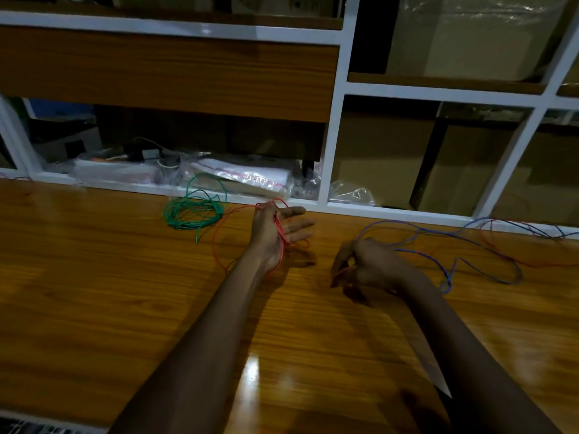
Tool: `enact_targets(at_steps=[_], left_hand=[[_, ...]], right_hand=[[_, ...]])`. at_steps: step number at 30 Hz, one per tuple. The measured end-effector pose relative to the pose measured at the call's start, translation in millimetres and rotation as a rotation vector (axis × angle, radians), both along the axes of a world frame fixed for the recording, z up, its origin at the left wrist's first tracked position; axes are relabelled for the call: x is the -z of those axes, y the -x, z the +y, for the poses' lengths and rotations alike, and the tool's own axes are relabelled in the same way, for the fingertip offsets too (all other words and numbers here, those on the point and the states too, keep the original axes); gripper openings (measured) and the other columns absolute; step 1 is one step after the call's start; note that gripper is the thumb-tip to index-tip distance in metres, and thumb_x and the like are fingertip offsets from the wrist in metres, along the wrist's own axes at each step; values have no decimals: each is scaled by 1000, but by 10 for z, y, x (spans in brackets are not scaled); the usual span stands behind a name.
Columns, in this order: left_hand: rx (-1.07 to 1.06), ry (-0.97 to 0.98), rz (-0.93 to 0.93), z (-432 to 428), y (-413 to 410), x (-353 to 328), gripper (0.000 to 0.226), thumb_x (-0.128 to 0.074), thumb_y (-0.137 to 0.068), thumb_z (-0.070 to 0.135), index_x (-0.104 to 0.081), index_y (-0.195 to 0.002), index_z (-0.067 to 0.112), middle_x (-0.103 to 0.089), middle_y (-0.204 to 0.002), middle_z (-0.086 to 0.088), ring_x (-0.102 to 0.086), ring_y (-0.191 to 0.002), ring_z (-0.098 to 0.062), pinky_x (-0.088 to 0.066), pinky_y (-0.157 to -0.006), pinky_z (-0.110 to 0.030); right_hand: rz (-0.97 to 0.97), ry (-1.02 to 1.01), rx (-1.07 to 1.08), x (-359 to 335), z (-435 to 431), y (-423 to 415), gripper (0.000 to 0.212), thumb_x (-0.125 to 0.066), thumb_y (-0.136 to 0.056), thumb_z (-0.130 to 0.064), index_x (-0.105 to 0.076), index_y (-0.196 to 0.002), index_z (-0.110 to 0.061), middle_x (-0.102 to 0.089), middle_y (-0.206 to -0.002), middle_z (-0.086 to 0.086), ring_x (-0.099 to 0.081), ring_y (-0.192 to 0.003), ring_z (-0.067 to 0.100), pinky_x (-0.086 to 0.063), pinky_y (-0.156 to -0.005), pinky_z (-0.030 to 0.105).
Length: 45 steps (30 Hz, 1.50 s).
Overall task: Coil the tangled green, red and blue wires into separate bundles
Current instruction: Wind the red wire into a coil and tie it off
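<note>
- Fingers of left hand (275, 233) straight, red wire (283, 250) looped round palm; right hand (369, 264) pinches its feed.
- Green wire (188, 214) coiled — done.
- Blue wire (391, 223) loose, crossing red — untouched.

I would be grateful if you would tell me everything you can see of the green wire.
The green wire is thin, looks plastic-coated, and is gathered into a loose, roughly round coil of several turns. It rests on the wooden table, at the far edge by the shelf, left of the left hand. One wider loop rises behind the coil, and a free end points toward the camera. No hand touches it.
</note>
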<state>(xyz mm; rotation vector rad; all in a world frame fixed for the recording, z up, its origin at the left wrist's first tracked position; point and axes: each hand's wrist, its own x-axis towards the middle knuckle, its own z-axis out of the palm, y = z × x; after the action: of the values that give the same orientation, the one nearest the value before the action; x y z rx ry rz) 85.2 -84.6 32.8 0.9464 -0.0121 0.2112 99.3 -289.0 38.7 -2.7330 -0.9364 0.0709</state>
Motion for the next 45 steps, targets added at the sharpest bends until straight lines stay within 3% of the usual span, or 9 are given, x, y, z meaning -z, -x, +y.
enact_targets(at_steps=[3,6,10,16,22,27,37,42,45], left_hand=[[69,-181,37,-48,67,-4,27,-23,-105,27,-32,-126,12,-71,-93,-14,-71,-73,-33,-60,-59,-43],[182,-336,91,-136,101,14,19,-22,-106,26,-29,-121,17,-72,-88,-16,-66,-52,-28,-55,-45,-34],[242,-481,133,-177,83,29,12,-27,-105,26,-35,-111,20,-68,-70,-10,-48,-37,-14,-36,-37,-19],[204,-178,137,14,6,36,14,-36,-101,25,-42,-94,14,-43,-51,2,-25,-31,-5,-21,-33,-13],[278,-553,96,-101,43,43,18,-29,-104,29,-39,-97,15,-46,-52,3,-26,-35,-8,-17,-36,-16],[424,-597,113,-176,94,-6,28,-33,-103,36,-44,-83,19,-30,-53,8,-21,-38,-5,-14,-36,-15],[199,285,15,439,-75,33,36,-30,-103,33,-38,-69,22,-26,-41,8,-22,-30,-3,-18,-26,-16],[-15,217,44,297,-64,23,34,-33,-103,35,-43,-73,22,-28,-45,9,-20,-33,-3,-14,-30,-17],[-80,133,54,163,-43,36,30,-34,-103,34,-47,-81,19,-37,-50,8,-25,-35,-4,-18,-32,-17]], right_hand=[[60,-568,-106,-48,129,116,27,-74,-76,-1,-75,-78,-28,-61,-77,-3,-51,-66,4,-40,-60,22],[-109,-826,143,-43,182,136,16,-78,-73,-11,-68,-65,-20,-64,-66,8,-57,-60,16,-47,-58,38],[-314,-590,463,5,119,85,39,-75,-68,-46,-56,-58,-13,-57,-50,4,-58,-52,18,-41,-49,32],[-76,-818,167,-24,-319,-115,20,-61,-82,-26,-65,-65,-17,-60,-61,-6,-55,-63,9,-40,-64,31],[-348,-644,208,-7,-235,-98,28,-59,-94,-31,-72,-73,-18,-68,-65,-2,-61,-63,14,-49,-64,35],[-491,-575,252,1,7,-55,24,-60,-93,-34,-71,-79,-17,-64,-65,-6,-59,-60,12,-39,-55,22],[-317,-509,493,363,-838,-396,29,-58,-93,-38,-59,-71,-19,-59,-63,3,-59,-65,24,-47,-60,40],[-246,-712,569,417,-757,-370,20,-51,-97,-33,-48,-90,-15,-56,-74,3,-54,-67,21,-41,-56,34],[-394,-512,478,329,-530,-360,6,-44,-97,-13,-45,-92,-10,-59,-76,13,-55,-68,32,-39,-55,37]])
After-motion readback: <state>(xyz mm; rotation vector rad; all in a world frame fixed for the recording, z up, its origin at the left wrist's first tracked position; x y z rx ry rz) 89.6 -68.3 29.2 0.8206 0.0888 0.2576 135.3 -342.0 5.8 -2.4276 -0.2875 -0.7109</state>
